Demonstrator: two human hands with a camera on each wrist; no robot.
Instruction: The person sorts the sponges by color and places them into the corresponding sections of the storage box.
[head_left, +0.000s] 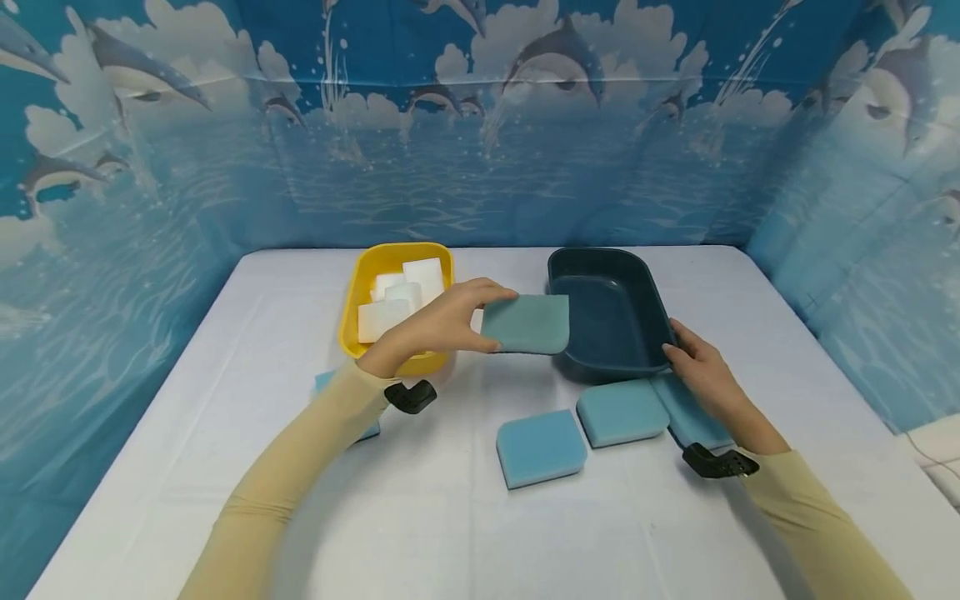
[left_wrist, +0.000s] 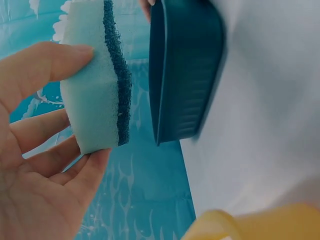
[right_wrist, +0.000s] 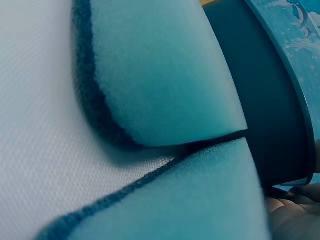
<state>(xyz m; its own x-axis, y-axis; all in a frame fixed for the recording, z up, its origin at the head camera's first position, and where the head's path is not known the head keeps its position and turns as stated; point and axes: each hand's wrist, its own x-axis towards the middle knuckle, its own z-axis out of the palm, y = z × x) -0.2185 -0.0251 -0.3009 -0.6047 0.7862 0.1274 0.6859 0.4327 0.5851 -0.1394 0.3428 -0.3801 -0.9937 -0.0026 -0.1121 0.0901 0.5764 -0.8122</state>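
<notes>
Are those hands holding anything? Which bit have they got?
The left hand pinches a sponge by its left end. The right hand holds the dark box by its near right corner.

Soft, even light bathes the white surface (head_left: 420, 533), casting faint shadows beside both sleeves (head_left: 273, 475). The wrist views run dimmer, with a yellow tub (left_wrist: 270, 222) blurred at left and close-up sponges (right_wrist: 165, 75) soft-edged at right.

The left arm (head_left: 288, 492) extends from near left, the left hand (head_left: 450, 321) pinching between thumb (left_wrist: 45, 62) and fingers (left_wrist: 40, 129); the right arm (head_left: 825, 521) extends from near right, the right hand (head_left: 705, 375) gripping.
</notes>
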